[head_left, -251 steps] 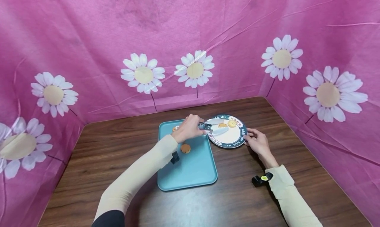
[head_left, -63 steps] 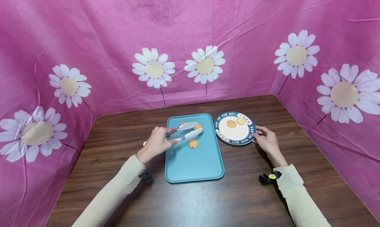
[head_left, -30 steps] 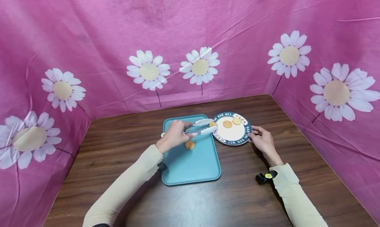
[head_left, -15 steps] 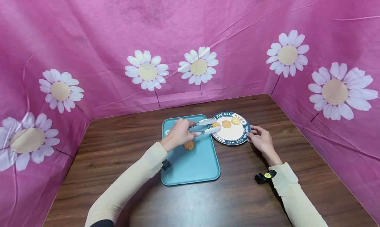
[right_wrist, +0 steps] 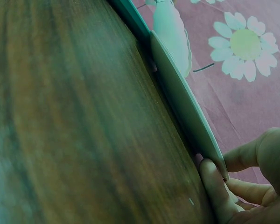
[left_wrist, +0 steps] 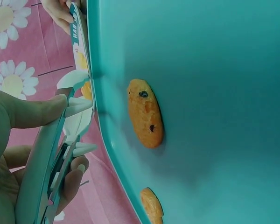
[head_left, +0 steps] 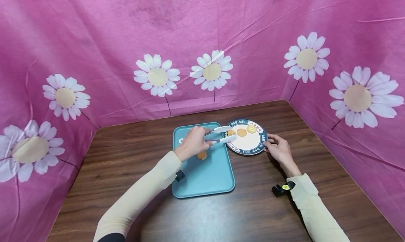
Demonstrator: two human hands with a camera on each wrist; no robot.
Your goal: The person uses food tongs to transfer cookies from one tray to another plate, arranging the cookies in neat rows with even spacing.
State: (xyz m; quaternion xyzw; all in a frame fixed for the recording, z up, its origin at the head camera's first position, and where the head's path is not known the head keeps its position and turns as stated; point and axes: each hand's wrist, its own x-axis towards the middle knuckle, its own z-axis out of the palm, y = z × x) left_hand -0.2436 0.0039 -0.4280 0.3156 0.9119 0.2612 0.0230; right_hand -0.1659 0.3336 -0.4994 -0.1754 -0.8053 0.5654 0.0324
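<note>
In the head view my left hand [head_left: 193,142] grips kitchen tongs [head_left: 227,139] with white tips. The tips reach over the left rim of a round plate [head_left: 246,144]. Between them is a small cookie [head_left: 231,132]; whether it touches the plate I cannot tell. A round cookie [head_left: 242,132] and a ring-shaped yellow cookie [head_left: 251,129] lie on the plate. My right hand [head_left: 279,150] pinches the plate's right rim, thumb and fingers on either side in the right wrist view. A cookie with dark bits [left_wrist: 145,113] lies on the blue tray [head_left: 209,178], beneath my left hand.
Another cookie [left_wrist: 151,205] lies near the tray's edge in the left wrist view. The plate's left edge meets the tray's right edge on the wooden table [head_left: 126,157]. Pink cloth [head_left: 190,24] with daisies hangs behind and at both sides.
The tongs have carried a cookie from the tray rightward to the plate's left side. The round cookie held in the tongs earliest now lies on the plate. My right hand keeps its hold.
</note>
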